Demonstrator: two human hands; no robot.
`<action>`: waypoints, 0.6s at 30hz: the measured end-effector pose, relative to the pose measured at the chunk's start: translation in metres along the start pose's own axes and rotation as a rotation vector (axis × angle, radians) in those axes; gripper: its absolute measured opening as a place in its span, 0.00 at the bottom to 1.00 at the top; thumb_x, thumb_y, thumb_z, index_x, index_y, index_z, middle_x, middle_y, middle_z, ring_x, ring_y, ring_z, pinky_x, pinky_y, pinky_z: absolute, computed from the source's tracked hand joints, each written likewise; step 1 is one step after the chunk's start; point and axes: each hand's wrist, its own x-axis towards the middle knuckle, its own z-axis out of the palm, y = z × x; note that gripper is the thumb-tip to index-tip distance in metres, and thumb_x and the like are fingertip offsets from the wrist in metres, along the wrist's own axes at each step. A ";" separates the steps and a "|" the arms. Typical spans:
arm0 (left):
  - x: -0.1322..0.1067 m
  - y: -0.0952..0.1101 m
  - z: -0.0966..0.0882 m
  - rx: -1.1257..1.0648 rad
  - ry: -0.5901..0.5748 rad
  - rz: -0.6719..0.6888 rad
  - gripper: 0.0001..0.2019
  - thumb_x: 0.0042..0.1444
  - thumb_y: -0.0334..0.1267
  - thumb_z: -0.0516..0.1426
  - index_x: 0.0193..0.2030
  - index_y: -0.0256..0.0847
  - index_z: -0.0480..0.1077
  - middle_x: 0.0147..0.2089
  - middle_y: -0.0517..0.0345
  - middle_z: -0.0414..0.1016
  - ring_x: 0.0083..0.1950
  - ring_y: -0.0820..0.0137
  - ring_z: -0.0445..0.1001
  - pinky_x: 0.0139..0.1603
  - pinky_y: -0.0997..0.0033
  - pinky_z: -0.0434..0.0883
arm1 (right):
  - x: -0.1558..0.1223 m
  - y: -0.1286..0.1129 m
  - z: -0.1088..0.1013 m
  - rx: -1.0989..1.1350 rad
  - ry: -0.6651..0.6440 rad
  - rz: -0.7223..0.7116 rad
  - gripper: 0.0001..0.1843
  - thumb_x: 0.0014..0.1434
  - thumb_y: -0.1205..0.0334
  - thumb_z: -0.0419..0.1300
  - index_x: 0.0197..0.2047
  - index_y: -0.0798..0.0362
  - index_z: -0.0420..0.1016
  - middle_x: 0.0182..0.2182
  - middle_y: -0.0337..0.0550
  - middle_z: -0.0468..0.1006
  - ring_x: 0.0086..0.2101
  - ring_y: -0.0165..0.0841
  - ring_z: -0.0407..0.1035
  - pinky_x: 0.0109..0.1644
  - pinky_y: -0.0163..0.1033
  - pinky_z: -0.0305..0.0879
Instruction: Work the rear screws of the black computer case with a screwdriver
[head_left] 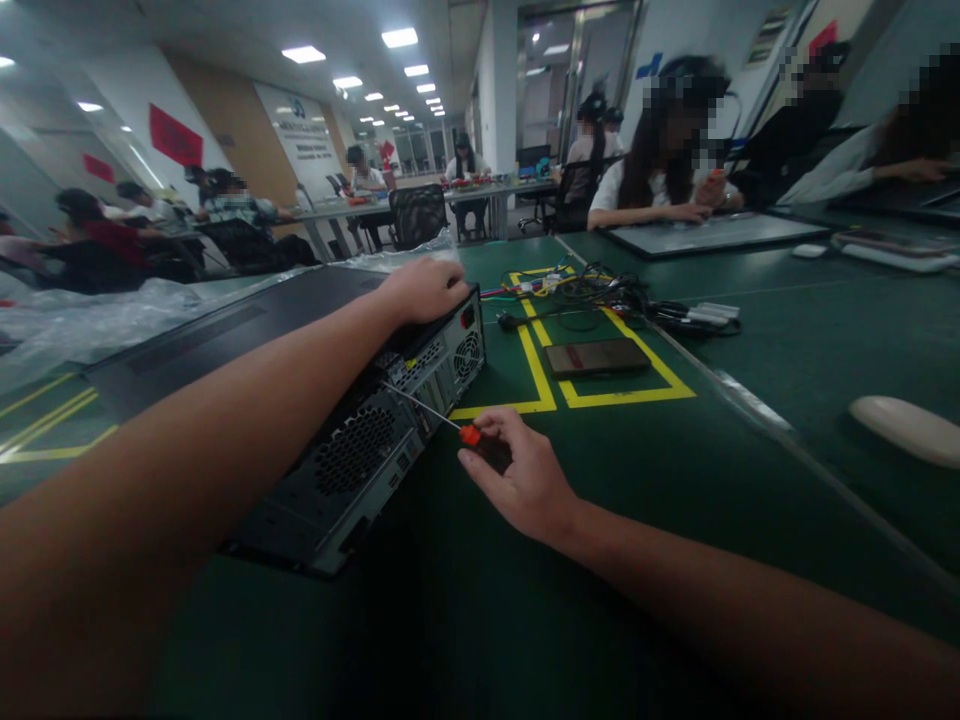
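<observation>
A black desktop computer case (pixel 300 290) lies on the green table with its rear panel turned toward me. My left hand (pixel 426 290) rests on its top near the far rear corner, fingers bent and closed on the edge. My right hand (pixel 529 470) is closed around an orange and dark handled screwdriver (pixel 471 435). The thin shaft of the screwdriver points left, its tip at the upper rim of the rear panel (pixel 435 390). Whether the tip sits in a screw is too small to tell. My left forearm covers part of the case.
A phone (pixel 598 357) lies within yellow tape (pixel 630 399) beyond my right hand. Bundled cables (pixel 607 288) lie behind it. Clear plastic wrap (pixel 112 315) is at the left, a pale rounded object (pixel 907 430) at the right. A person (pixel 660 190) works across the table.
</observation>
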 end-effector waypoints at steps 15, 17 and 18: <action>0.000 0.001 0.002 0.030 -0.017 -0.032 0.20 0.77 0.45 0.52 0.53 0.42 0.86 0.52 0.40 0.87 0.52 0.50 0.82 0.52 0.55 0.72 | 0.001 0.005 -0.001 -0.056 0.051 -0.037 0.06 0.76 0.59 0.66 0.54 0.48 0.80 0.47 0.46 0.88 0.45 0.40 0.84 0.52 0.46 0.81; 0.000 0.001 0.002 0.030 -0.015 -0.031 0.21 0.77 0.45 0.51 0.53 0.42 0.86 0.52 0.40 0.87 0.52 0.50 0.82 0.52 0.55 0.72 | 0.002 0.005 -0.003 -0.083 0.054 -0.052 0.06 0.76 0.58 0.66 0.54 0.48 0.80 0.47 0.46 0.88 0.46 0.41 0.84 0.54 0.47 0.80; 0.000 0.002 0.001 0.033 -0.016 -0.029 0.21 0.77 0.45 0.51 0.53 0.42 0.86 0.52 0.39 0.87 0.53 0.50 0.82 0.52 0.55 0.72 | 0.002 0.005 -0.003 -0.092 0.053 -0.060 0.06 0.77 0.58 0.66 0.54 0.48 0.81 0.47 0.46 0.88 0.46 0.41 0.84 0.54 0.48 0.80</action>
